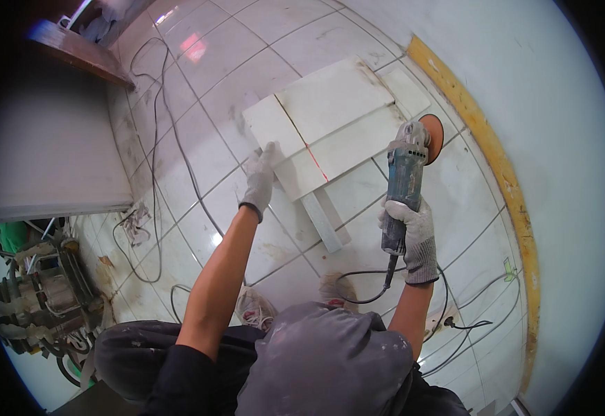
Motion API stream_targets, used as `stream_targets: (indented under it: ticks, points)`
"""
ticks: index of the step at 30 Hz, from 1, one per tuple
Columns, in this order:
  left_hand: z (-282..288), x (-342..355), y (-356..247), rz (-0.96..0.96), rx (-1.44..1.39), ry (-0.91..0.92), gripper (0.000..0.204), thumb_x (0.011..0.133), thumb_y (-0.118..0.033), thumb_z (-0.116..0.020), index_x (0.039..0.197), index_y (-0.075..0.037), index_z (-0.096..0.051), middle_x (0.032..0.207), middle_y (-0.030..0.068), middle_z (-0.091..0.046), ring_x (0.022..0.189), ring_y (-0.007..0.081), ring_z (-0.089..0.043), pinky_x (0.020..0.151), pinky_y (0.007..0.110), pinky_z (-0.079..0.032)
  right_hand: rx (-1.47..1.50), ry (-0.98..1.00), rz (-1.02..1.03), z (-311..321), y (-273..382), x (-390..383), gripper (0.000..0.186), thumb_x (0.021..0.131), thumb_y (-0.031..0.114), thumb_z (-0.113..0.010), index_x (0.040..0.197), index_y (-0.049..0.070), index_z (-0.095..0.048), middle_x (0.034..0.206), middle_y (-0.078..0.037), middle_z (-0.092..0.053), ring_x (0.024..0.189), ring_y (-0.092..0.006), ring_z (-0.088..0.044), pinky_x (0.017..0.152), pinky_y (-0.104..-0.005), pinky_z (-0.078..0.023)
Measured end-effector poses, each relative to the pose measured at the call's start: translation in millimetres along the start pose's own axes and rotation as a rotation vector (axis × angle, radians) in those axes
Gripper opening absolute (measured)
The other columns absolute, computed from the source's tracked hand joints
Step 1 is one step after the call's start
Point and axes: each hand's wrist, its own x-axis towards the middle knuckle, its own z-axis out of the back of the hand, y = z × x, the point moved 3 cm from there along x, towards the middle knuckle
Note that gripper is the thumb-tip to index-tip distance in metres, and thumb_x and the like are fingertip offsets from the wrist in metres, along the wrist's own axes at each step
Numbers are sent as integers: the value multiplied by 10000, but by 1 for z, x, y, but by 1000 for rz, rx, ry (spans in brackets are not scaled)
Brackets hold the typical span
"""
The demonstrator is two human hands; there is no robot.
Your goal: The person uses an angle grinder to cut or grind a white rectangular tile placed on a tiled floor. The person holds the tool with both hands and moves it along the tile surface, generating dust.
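Note:
An angle grinder [405,177] with a blue-green body and an orange-brown disc [433,139] is held up over the right end of some white tiles. My right hand [417,232], in a light knit glove, is wrapped round its dark rear handle. The white tile slabs [340,104] lie raised off the floor, overlapping in steps. A line [307,144] crosses them, dark at the far part and red at the near part. My gloved left hand [259,175] grips their left edge, thumb on top; its other fingers are partly hidden. A pale strip [322,222] sticks out from beneath.
A yellow-brown strip [479,114] runs along the foot of the right wall. Loose cables [155,166] loop over the tiled floor on the left, and others [465,326] lie at lower right. Dirty machinery [42,291] stands at lower left. My shoes [255,307] are close by.

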Motion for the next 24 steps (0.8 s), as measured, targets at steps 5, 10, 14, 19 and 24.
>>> stream_targets:
  ticks: [5, 10, 14, 19, 24]
  points:
    - [-6, -22, 15, 93, 85, -49, 597, 1119, -572, -650, 1240, 11, -694, 1014, 64, -719, 910, 175, -694, 812, 365, -567, -9, 36, -26, -3, -2, 1, 367, 907, 159, -865, 1176, 6, -667, 885, -85, -736, 714, -175, -732, 666, -324, -629]
    - [-6, -24, 23, 116, 51, -80, 618, 1120, -600, -650, 1213, 9, -691, 963, 57, -714, 874, 174, -682, 791, 352, -560, -4, 27, -9, -8, -10, 0, 336, 916, 142, -856, 1173, -3, -694, 876, -95, -751, 716, -186, -746, 660, -328, -635]
    - [-14, -35, 25, 106, 51, -96, 624, 1120, -606, -656, 1211, 11, -693, 956, 64, -716, 872, 179, -678, 796, 351, -560, -61, 3, -1, -18, -12, -2, 326, 921, 122, -852, 1182, 1, -699, 865, -97, -753, 699, -184, -740, 651, -328, -632]
    - [-22, -38, 41, 45, 53, -212, 606, 1135, -589, -641, 1180, 13, -691, 958, 72, -721, 875, 173, -675, 800, 363, -562, -106, 122, 5, -45, -24, 1, 387, 899, 93, -861, 1232, 36, -673, 944, -52, -734, 759, -130, -717, 678, -306, -607]
    - [-29, -47, 30, 58, 76, -257, 566, 1141, -545, -652, 1197, 16, -690, 983, 82, -733, 890, 173, -681, 816, 372, -568, -283, 204, -44, -79, -28, 0, 542, 863, 174, -879, 1335, 12, -669, 1055, -65, -752, 896, -153, -728, 819, -341, -613]
